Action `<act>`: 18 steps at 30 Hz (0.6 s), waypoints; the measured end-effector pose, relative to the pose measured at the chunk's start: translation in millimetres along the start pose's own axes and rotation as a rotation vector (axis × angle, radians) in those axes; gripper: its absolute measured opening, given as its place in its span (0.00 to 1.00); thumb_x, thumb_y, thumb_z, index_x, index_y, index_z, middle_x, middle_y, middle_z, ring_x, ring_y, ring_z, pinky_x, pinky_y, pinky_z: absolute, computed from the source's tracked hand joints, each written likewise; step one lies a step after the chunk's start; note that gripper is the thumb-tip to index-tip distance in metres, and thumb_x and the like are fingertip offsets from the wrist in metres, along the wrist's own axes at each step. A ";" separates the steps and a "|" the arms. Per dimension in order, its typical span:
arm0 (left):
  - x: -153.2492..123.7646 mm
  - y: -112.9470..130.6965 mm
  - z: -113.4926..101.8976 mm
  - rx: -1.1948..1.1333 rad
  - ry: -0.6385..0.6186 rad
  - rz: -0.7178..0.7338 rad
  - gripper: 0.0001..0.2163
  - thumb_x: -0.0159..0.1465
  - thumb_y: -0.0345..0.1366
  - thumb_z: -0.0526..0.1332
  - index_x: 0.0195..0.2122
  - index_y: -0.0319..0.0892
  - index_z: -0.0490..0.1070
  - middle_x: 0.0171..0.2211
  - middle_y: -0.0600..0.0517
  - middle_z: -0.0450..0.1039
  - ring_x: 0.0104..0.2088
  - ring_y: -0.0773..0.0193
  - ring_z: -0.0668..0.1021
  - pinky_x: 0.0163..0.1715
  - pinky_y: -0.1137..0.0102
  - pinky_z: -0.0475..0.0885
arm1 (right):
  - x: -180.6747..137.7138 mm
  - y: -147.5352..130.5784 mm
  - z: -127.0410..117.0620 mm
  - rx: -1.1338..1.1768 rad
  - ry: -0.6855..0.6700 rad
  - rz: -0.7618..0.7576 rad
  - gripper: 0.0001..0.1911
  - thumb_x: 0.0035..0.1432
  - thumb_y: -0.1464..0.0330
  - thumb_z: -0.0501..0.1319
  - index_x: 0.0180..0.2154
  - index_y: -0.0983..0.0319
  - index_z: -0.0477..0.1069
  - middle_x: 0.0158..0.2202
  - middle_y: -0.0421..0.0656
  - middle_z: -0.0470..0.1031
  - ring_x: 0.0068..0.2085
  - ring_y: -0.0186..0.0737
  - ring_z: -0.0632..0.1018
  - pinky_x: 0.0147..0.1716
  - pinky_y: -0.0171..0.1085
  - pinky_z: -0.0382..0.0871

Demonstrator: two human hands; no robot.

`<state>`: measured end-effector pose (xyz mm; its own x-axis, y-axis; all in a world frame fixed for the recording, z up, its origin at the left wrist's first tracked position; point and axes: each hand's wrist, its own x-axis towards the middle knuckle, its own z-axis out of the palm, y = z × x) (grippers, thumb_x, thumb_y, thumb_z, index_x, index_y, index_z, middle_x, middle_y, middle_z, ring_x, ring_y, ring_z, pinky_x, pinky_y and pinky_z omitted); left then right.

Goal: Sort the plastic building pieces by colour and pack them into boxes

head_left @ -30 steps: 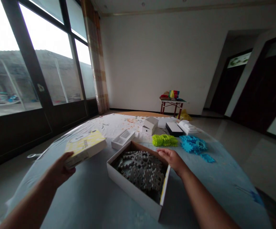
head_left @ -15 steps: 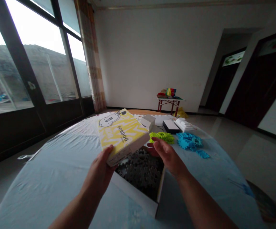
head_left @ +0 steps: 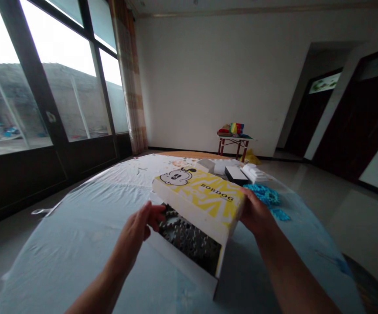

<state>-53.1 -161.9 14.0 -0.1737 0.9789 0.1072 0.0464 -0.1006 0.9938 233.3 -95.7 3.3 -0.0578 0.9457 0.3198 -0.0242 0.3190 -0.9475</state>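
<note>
A yellow and white box lid (head_left: 202,194), printed with a cartoon dog and "BOBDOG", is tilted over the far part of a white box (head_left: 189,266). My right hand (head_left: 256,211) grips the lid at its right end. Dark grey interlocking plastic pieces (head_left: 190,237) fill the box and show in the gap at its near side. My left hand (head_left: 144,220) is at the box's left corner, fingers apart and holding nothing; whether its fingertips touch the box I cannot tell.
Blue plastic pieces (head_left: 263,194) lie beyond my right hand on the light blue tablecloth (head_left: 87,244). Behind the lid are a black and white box (head_left: 236,174) and white packaging (head_left: 256,172). A small side table (head_left: 234,138) with colourful items stands by the wall.
The lid has moved right and down over the box, covering the green pieces from view. My left hand has let go of it, and my right hand has taken hold of its right end.
</note>
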 end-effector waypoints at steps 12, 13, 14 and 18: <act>19.7 -30.2 -10.9 0.153 0.105 0.174 0.21 0.58 0.50 0.51 0.43 0.41 0.72 0.46 0.49 0.73 0.55 0.53 0.66 0.56 0.63 0.56 | -24.8 16.5 6.6 0.305 -0.105 0.358 0.25 0.57 0.57 0.48 0.47 0.67 0.68 0.42 0.52 0.76 0.48 0.52 0.74 0.46 0.48 0.67; 18.4 -30.1 -10.2 0.140 0.103 0.170 0.21 0.58 0.50 0.52 0.43 0.40 0.72 0.46 0.49 0.73 0.55 0.54 0.66 0.56 0.64 0.56 | -25.5 17.8 6.5 0.292 -0.096 0.349 0.25 0.57 0.57 0.49 0.47 0.67 0.68 0.42 0.52 0.76 0.48 0.52 0.74 0.46 0.49 0.67; 17.5 -29.9 -10.0 0.130 0.100 0.164 0.21 0.58 0.50 0.52 0.44 0.40 0.71 0.47 0.49 0.73 0.54 0.54 0.67 0.56 0.65 0.56 | -26.0 19.3 5.9 0.277 -0.087 0.339 0.25 0.57 0.56 0.50 0.47 0.66 0.68 0.42 0.51 0.76 0.48 0.52 0.74 0.47 0.48 0.67; 14.7 -29.4 -13.0 0.116 0.082 0.146 0.23 0.58 0.51 0.52 0.47 0.39 0.69 0.49 0.48 0.71 0.53 0.57 0.68 0.56 0.67 0.55 | -27.3 28.6 0.4 0.239 -0.045 0.302 0.23 0.56 0.56 0.52 0.49 0.62 0.67 0.45 0.49 0.75 0.50 0.50 0.73 0.48 0.46 0.66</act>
